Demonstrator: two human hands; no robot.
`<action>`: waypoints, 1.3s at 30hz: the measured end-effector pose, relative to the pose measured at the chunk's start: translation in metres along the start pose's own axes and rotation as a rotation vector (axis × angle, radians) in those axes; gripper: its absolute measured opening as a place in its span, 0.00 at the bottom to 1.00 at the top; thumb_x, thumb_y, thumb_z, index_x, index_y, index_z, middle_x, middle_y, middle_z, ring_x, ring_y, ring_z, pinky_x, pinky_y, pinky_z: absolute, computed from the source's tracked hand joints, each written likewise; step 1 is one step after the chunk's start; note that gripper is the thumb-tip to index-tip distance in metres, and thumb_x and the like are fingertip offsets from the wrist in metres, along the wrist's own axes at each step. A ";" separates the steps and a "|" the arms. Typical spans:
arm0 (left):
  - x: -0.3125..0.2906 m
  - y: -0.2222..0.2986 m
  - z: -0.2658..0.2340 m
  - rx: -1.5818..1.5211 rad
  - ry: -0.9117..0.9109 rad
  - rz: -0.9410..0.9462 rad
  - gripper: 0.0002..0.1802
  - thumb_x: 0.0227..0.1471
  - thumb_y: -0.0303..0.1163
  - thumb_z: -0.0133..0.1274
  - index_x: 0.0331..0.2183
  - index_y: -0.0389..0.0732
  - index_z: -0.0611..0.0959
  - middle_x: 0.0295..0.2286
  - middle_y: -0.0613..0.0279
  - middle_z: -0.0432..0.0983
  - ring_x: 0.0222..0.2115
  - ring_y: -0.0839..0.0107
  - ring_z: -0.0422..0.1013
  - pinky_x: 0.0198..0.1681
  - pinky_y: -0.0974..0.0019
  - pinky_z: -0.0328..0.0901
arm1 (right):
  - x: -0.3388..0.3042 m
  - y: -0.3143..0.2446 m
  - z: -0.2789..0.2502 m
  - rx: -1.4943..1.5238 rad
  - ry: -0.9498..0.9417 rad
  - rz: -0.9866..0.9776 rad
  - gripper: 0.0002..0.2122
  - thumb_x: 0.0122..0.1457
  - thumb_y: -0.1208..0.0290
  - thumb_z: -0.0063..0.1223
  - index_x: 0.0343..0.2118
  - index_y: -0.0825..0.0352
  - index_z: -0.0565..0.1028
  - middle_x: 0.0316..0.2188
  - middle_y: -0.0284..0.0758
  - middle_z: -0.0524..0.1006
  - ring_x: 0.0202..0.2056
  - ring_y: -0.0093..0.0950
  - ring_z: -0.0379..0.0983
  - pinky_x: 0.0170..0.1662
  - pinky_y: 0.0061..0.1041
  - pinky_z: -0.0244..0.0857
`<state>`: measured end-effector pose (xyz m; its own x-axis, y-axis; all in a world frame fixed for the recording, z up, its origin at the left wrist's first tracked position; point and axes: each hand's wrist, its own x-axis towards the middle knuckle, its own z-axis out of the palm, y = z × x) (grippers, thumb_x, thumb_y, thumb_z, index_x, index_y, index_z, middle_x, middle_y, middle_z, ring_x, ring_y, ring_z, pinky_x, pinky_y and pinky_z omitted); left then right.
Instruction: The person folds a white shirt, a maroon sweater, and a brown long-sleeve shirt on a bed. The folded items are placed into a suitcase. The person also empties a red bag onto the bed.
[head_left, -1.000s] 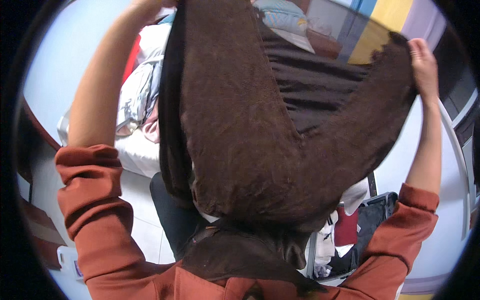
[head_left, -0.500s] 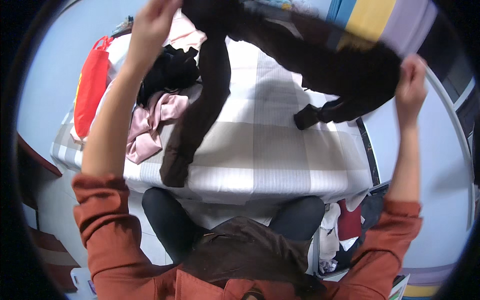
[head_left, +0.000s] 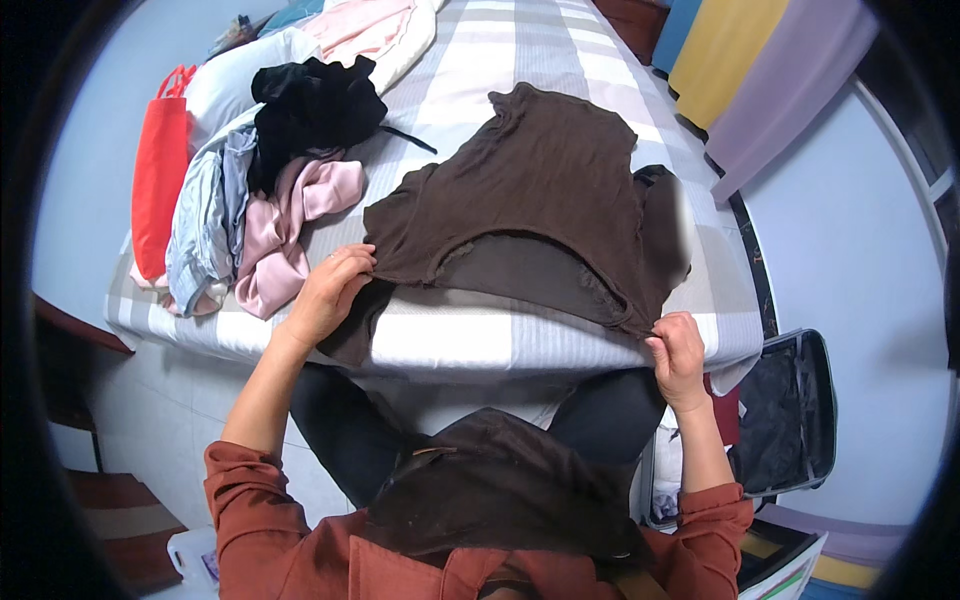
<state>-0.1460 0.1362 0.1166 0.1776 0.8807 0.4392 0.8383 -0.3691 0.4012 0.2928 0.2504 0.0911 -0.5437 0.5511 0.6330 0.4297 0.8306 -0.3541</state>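
A dark brown long-sleeved top (head_left: 540,180) lies spread over the near end of the bed, its wide curved neckline toward me and its hem pointing away. My left hand (head_left: 328,298) is closed, pinching the left shoulder of the top. At the opposite shoulder, my right hand (head_left: 680,362) grips the fabric near the bed's front edge. One sleeve (head_left: 352,328) shows beside my left hand, partly under the top. On the right side the other sleeve (head_left: 662,225) lies folded by the body, slightly blurred.
On the bed's (head_left: 470,345) left lie a pink satin garment (head_left: 285,235), a black garment (head_left: 318,110), light blue clothing (head_left: 208,215) and a red bag (head_left: 160,190). An open suitcase (head_left: 790,415) stands on the floor at right. Striped curtains (head_left: 735,70) hang beyond it.
Both hands came down and toward me, bringing the brown top from the air onto the bed. It was bunched and swinging; now its body lies spread.
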 end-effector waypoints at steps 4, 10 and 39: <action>-0.003 0.005 0.006 0.109 -0.040 0.030 0.09 0.41 0.19 0.51 0.30 0.35 0.73 0.34 0.54 0.71 0.42 0.54 0.67 0.44 0.60 0.63 | -0.002 -0.010 0.005 -0.032 -0.089 0.041 0.09 0.42 0.84 0.52 0.28 0.69 0.68 0.26 0.40 0.68 0.31 0.38 0.64 0.35 0.32 0.60; 0.005 0.045 0.000 0.347 -0.145 -0.117 0.20 0.35 0.24 0.57 0.37 0.39 0.75 0.42 0.56 0.68 0.50 0.53 0.59 0.51 0.53 0.55 | 0.001 -0.025 0.004 0.038 -0.057 0.037 0.09 0.40 0.85 0.51 0.28 0.69 0.69 0.29 0.39 0.70 0.36 0.39 0.66 0.40 0.31 0.61; 0.100 0.130 0.123 -0.534 0.151 0.072 0.06 0.41 0.21 0.54 0.27 0.35 0.74 0.23 0.56 0.69 0.26 0.59 0.67 0.31 0.67 0.62 | 0.117 0.122 0.063 1.839 0.845 1.076 0.12 0.57 0.65 0.45 0.39 0.68 0.72 0.41 0.40 0.74 0.45 0.36 0.68 0.54 0.42 0.57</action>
<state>0.0443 0.2127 0.1134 0.1161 0.8096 0.5753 0.4421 -0.5608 0.7000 0.2356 0.4216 0.0785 -0.1108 0.9535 -0.2804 -0.9034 -0.2142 -0.3714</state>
